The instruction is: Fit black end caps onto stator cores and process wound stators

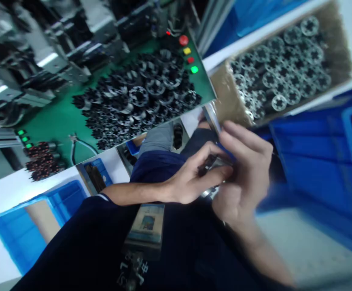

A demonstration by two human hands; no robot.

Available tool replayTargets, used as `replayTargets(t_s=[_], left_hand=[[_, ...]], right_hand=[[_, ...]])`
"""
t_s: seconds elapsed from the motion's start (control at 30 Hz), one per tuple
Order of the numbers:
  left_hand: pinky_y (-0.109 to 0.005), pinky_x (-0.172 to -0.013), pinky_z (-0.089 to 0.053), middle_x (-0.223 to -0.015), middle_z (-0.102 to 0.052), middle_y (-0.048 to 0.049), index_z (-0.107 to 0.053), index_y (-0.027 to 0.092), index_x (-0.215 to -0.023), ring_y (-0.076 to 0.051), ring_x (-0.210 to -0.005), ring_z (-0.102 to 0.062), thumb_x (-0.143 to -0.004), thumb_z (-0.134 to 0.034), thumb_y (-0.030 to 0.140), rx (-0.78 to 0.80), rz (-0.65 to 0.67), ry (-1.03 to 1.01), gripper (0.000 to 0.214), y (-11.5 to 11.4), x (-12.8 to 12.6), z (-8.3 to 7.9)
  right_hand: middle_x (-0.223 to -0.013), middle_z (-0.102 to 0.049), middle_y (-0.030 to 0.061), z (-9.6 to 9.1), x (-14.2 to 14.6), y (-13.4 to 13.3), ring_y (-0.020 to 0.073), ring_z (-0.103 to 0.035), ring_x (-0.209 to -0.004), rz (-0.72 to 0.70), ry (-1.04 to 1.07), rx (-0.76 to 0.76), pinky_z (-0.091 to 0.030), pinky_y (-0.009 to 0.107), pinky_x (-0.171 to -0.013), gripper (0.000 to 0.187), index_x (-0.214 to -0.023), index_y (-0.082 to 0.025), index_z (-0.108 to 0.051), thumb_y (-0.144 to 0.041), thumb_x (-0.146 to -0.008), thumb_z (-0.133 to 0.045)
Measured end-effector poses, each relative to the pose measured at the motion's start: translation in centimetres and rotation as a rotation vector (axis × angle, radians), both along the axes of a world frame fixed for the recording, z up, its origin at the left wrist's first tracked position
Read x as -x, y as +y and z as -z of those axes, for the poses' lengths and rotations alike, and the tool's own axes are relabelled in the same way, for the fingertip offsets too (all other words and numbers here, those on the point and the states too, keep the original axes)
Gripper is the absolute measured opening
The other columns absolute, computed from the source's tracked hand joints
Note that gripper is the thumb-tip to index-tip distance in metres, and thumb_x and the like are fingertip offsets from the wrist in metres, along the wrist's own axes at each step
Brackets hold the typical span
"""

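My left hand [194, 178] is closed, thumb and fingers pinching a dark, shiny metal part [208, 163] that they mostly cover; it looks like a slotted stator core. My right hand [245, 169] is right beside it, fingers bent toward the part and smeared by motion. Whether it grips the part too is unclear. Ahead, a heap of black pronged stator cores [138, 95] covers much of the green mat [204, 87]. To the right, a cardboard box [229, 107] holds bare silvery slotted rings [285, 72] standing in packed rows.
Machine fixtures [51, 62] line the far left, with lit buttons [194, 69] at the mat's corner. Pliers [74, 145] and copper-wound parts [44, 159] lie at the mat's left. Blue bins stand at left [15, 230] and right [312, 161]. A badge [147, 224] hangs on my chest.
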State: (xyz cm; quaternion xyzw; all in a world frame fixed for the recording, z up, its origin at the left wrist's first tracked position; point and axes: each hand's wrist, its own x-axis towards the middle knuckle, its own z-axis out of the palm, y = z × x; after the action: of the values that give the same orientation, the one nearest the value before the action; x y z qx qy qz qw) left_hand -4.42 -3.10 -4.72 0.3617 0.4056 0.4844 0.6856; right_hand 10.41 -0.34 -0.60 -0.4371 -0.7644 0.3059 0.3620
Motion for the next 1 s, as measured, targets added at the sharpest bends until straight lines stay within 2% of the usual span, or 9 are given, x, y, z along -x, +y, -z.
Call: replayTargets(t_s=[0.1, 0.23, 0.37, 0.5, 0.6, 0.7, 0.83, 0.9, 1.0], left_hand=[[-0.042, -0.086, -0.061, -0.108, -0.073, -0.0065, -0.068, 0.026, -0.125, -0.023, -0.093, -0.070, -0.108, -0.083, 0.064, -0.130, -0.099, 0.097, 0.044, -1.8, 4.3, 2.6], [-0.038, -0.089, -0.056, -0.115, -0.074, -0.0058, -0.069, 0.025, -0.130, -0.021, -0.098, -0.071, -0.112, -0.079, 0.047, -0.200, -0.372, 0.495, 0.030, -5.6, 12.2, 5.1], [-0.038, -0.090, -0.058, -0.114, -0.075, -0.0060, -0.070, 0.024, -0.126, -0.025, -0.103, -0.074, -0.104, -0.088, 0.052, -0.206, -0.596, 0.969, 0.040, -8.5, 19.7, 6.1], [-0.039, -0.087, -0.058, -0.115, -0.079, -0.0074, -0.071, 0.025, -0.120, -0.029, -0.106, -0.078, -0.099, -0.089, 0.068, -0.137, -0.719, 1.304, 0.051, -9.2, 25.1, 6.7], [-0.040, -0.085, -0.059, -0.117, -0.082, -0.0082, -0.073, 0.026, -0.119, -0.030, -0.108, -0.080, -0.098, -0.088, 0.074, -0.125, -0.741, 1.392, 0.055, -8.5, 27.3, 7.4], [-0.040, -0.084, -0.059, -0.117, -0.085, -0.0081, -0.077, 0.026, -0.118, -0.031, -0.107, -0.080, -0.096, -0.092, 0.075, -0.129, -0.739, 1.433, 0.055, -7.7, 28.1, 8.0], [-0.039, -0.081, -0.058, -0.115, -0.087, -0.0078, -0.081, 0.027, -0.118, -0.032, -0.106, -0.080, -0.091, -0.098, 0.073, -0.109, -0.765, 1.419, 0.056, -7.2, 28.2, 8.6], [-0.038, -0.081, -0.058, -0.116, -0.087, -0.0077, -0.082, 0.028, -0.119, -0.032, -0.108, -0.080, -0.090, -0.099, 0.071, -0.100, -0.773, 1.402, 0.055, -7.3, 28.1, 8.9], [-0.039, -0.084, -0.058, -0.115, -0.087, -0.0078, -0.083, 0.028, -0.120, -0.032, -0.108, -0.079, -0.090, -0.099, 0.073, -0.090, -0.764, 1.382, 0.056, -7.7, 28.3, 9.2]], right_hand=[[-0.151, -0.081, 0.0118, 0.9, 1.3, 1.3, 0.0383, -0.080, -0.138, -0.094, -0.046, -0.045, -0.070, 0.059, -0.114, 0.049, -0.163, -0.037, -0.076, -0.054, -0.118, -0.065], [-0.127, -0.088, 0.0080, 0.6, 2.8, 3.2, 0.0347, -0.086, -0.109, -0.268, -0.237, -0.125, -0.071, 0.054, -0.095, 0.051, -0.150, -0.037, -0.081, -0.025, -0.101, -0.090], [-0.123, -0.088, 0.0072, -1.0, 6.8, 4.9, 0.0296, -0.084, -0.105, -0.466, -0.377, -0.206, -0.066, 0.049, -0.093, 0.036, -0.142, -0.031, -0.082, -0.025, -0.107, -0.086], [-0.115, -0.087, 0.0068, -1.1, 13.7, 6.6, 0.0290, -0.077, -0.101, -0.584, -0.449, -0.371, -0.056, 0.048, -0.085, 0.024, -0.132, -0.029, -0.083, -0.027, -0.109, -0.085], [-0.106, -0.084, 0.0085, 0.6, 19.9, 8.7, 0.0314, -0.074, -0.107, -0.632, -0.473, -0.461, -0.055, 0.050, -0.091, 0.007, -0.115, -0.027, -0.087, -0.027, -0.111, -0.081], [-0.102, -0.082, 0.0090, 3.1, 25.9, 11.4, 0.0326, -0.074, -0.118, -0.727, -0.532, -0.479, -0.057, 0.054, -0.106, 0.017, -0.098, -0.023, -0.087, -0.016, -0.109, -0.077], [-0.101, -0.084, 0.0025, 6.5, 32.4, 14.5, 0.0237, -0.079, -0.126, -0.958, -0.685, -0.462, -0.056, 0.046, -0.120, 0.036, -0.090, -0.014, -0.085, -0.017, -0.117, -0.063], [-0.089, -0.081, -0.0011, 8.4, 34.8, 15.4, 0.0206, -0.083, -0.121, -1.023, -0.698, -0.394, -0.056, 0.045, -0.121, 0.041, -0.078, -0.012, -0.081, -0.021, -0.116, -0.068], [-0.063, -0.071, -0.0020, 10.8, 37.3, 16.1, 0.0215, -0.090, -0.104, -1.005, -0.631, -0.296, -0.062, 0.047, -0.115, 0.056, -0.054, -0.013, -0.063, -0.017, -0.103, -0.088]])
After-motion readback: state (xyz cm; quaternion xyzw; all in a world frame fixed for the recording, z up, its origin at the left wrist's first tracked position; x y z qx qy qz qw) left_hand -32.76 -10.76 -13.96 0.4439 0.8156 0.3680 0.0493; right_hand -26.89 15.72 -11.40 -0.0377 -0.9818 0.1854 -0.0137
